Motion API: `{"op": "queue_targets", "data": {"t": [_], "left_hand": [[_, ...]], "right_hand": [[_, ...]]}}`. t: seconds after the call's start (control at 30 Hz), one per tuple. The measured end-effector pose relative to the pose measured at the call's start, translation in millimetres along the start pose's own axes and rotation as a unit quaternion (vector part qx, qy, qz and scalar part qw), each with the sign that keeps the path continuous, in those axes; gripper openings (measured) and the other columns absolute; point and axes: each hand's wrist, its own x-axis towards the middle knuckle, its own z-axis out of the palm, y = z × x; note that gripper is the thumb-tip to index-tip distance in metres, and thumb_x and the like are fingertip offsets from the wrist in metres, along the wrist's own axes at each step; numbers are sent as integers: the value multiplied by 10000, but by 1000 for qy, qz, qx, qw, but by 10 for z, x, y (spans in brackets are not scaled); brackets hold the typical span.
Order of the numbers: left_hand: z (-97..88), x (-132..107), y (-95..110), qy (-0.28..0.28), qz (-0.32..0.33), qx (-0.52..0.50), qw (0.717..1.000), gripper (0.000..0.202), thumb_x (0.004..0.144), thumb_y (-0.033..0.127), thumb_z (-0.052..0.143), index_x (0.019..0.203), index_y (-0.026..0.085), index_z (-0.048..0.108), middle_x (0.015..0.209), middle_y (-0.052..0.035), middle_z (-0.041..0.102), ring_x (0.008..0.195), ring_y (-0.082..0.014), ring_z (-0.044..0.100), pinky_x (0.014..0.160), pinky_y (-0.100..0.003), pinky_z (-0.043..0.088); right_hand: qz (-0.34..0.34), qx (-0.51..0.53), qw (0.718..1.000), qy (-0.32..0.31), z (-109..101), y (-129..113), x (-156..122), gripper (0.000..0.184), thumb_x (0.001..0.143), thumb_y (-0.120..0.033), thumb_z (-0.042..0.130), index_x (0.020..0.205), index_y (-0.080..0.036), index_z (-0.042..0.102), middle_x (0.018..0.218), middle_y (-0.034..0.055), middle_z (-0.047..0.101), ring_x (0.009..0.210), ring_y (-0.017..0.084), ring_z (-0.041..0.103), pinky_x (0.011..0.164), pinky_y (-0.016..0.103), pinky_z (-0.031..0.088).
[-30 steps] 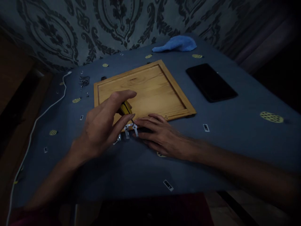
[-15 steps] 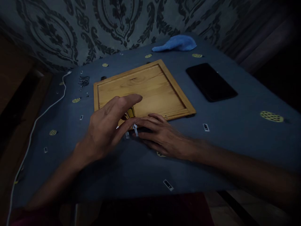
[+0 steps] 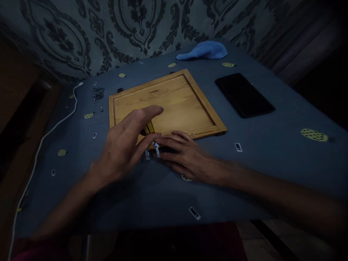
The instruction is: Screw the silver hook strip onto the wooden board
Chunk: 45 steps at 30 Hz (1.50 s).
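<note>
From here I can't tell what the right hand (image 3: 187, 156) grips; the left hand (image 3: 122, 143) pinches a screwdriver (image 3: 149, 127), likely light, stiff, best held up high.

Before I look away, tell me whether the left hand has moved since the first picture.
Yes: the left hand has shifted slightly right against the wooden board.

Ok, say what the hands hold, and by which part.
The left hand holds a yellow screwdriver by its handle; whether the right hand grips the metal fitting cannot be told.
</note>
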Motion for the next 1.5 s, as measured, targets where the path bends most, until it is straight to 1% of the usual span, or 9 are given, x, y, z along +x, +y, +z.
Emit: {"op": "queue_targets", "data": {"t": [0.1, 0.2, 0.37, 0.5, 0.6, 0.9, 1.13, 1.37, 1.5], "left_hand": [[-8, 1, -31, -11, -9, -33, 999, 478, 967, 94, 625, 1394, 260, 488, 1329, -45, 679, 1178, -188, 708, 1012, -332, 618], [-58, 13, -75, -41, -11, -75, 996, 488, 978, 128, 613, 1410, 310, 480, 1347, -33, 668, 1062, -174, 736, 947, -332, 629], [-117, 28, -90, -83, -29, -57, 994, 473, 1003, 156, 567, 1436, 297, 441, 1241, -45, 696, 1055, -206, 724, 893, -349, 629], [-90, 33, -82, -45, -14, -25, 999, 449, 1000, 203, 592, 1418, 315, 470, 1288, -51, 688, 1149, -254, 708, 945, -409, 635], [-72, 36, -85, -25, -6, -16, 1000, 422, 994, 209, 611, 1388, 306, 497, 1297, -45, 692, 1180, -261, 704, 965, -409, 636], [-59, 21, -108, -26, -31, -4, 999, 428, 998, 218, 604, 1394, 300, 464, 1351, -57, 672, 1148, -265, 720, 920, -410, 648], [-72, 18, -100, -28, -48, 1, 998, 421, 997, 185, 591, 1384, 278, 452, 1362, -57, 658, 1149, -244, 717, 921, -373, 638], [-15, 24, -106, -6, -13, 50, 999, 415, 998, 240, 634, 1379, 225, 471, 1313, -91, 682, 1184, -246, 700, 942, -394, 642], [-26, 15, -111, -4, -2, 39, 999, 426, 998, 176, 617, 1395, 225, 472, 1342, -75, 679, 1216, -238, 691, 975, -386, 631]], "right_hand": [[0, -2, 1000, 2, 4, -5, -5, 278, 939, -161, 595, 1186, -192, 718, 1455, 161, 598, 1395, 300, 496, 1166, 570, 340], [-4, -2, 1000, 3, 10, -2, -8, 281, 940, -154, 587, 1187, -172, 721, 1450, 176, 600, 1385, 303, 506, 1164, 573, 345], [-10, -7, 1000, 8, 11, 8, -3, 273, 951, -169, 579, 1186, -185, 719, 1441, 165, 609, 1372, 292, 519, 1158, 565, 359], [-12, -4, 1000, 12, 12, 8, -8, 262, 963, -179, 567, 1173, -175, 725, 1433, 174, 613, 1372, 305, 517, 1149, 588, 365], [-8, -4, 1000, 12, 13, 5, -14, 258, 981, -187, 555, 1176, -187, 723, 1437, 166, 613, 1383, 300, 511, 1152, 581, 363], [-12, 1, 1000, 16, 17, 7, -13, 268, 988, -184, 547, 1197, -170, 713, 1454, 181, 602, 1384, 302, 519, 1154, 584, 365], [-12, 3, 1000, 17, 8, 1, 2, 258, 990, -191, 544, 1178, -166, 718, 1438, 185, 611, 1368, 306, 531, 1147, 590, 372], [-14, 1, 1000, 22, 16, 5, -8, 261, 985, -188, 546, 1174, -155, 723, 1449, 195, 603, 1382, 320, 515, 1138, 590, 375], [-10, 2, 1000, 19, 22, 6, -7, 259, 977, -193, 562, 1184, -171, 717, 1442, 177, 610, 1377, 307, 518, 1147, 585, 367]]}}
